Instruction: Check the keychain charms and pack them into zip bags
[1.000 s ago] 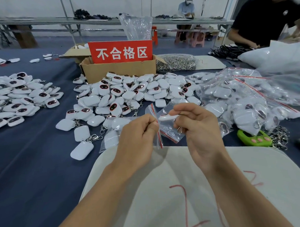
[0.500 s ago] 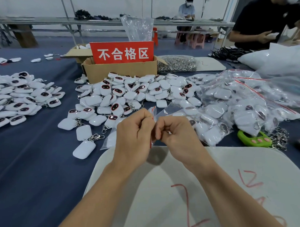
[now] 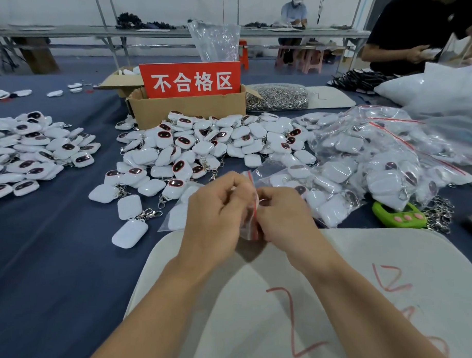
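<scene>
Both hands meet over the near table, above the far edge of a white pad (image 3: 339, 269). My left hand (image 3: 217, 211) and my right hand (image 3: 284, 214) pinch a small clear zip bag (image 3: 251, 221) with a red strip between them. The bag is mostly hidden by my fingers, and its contents cannot be made out. Beyond my hands lies a heap of white keychain charms (image 3: 207, 145) with dark faces and metal clasps. To the right is a pile of filled zip bags (image 3: 362, 163).
A cardboard box (image 3: 187, 108) with a red sign stands behind the heap. A second charm pile (image 3: 28, 154) lies at the left. A green object (image 3: 399, 214) and loose metal clasps (image 3: 439, 212) sit at the right. People work at the far right and back.
My right hand, which held a white charm apart from the bag a second ago, has come in against my left hand. The charm is now out of sight and both hands pinch the bag.
</scene>
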A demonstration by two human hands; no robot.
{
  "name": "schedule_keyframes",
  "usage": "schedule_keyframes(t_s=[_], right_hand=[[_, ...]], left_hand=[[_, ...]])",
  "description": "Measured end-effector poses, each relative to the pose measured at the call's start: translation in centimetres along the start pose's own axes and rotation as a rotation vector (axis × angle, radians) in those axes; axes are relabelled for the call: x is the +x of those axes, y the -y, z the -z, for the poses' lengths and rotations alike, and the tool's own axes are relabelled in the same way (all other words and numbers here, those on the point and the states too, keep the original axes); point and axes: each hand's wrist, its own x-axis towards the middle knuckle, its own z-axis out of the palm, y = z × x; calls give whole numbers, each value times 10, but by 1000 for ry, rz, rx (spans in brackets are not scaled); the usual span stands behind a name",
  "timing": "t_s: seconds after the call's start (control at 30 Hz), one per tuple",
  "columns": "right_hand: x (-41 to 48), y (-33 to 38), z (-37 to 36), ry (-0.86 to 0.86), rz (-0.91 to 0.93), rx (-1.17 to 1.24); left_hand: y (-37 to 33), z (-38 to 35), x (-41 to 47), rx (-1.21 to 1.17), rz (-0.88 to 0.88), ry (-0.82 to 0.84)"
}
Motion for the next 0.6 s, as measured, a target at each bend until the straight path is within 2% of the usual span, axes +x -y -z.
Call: schedule_keyframes(t_s=[0.03,0.13,0.23,0.3,0.4,0.47,0.53,0.6], right_hand=[[2,0,2,-58,3,-76],[3,-3,9,-162,-55,-278],[1,-5,11,-209,-92,-490],[1,-5,14,-222,-70,-463],[0,1,20,-147,51,18],[-2,5,23,-234,105,241],[-1,5,27,-363,154,196],[-3,4,28,-407,195,79]], left_hand=[[0,2,3,-67,44,-66],[3,24,20,-238,223,-419],[12,51,31,-307,350,-695],[18,63,35,-296,381,-803],[25,70,39,-240,393,-854],[32,74,40,-103,396,-838],[38,75,38,146,369,-727],[43,72,37,361,343,-547]])
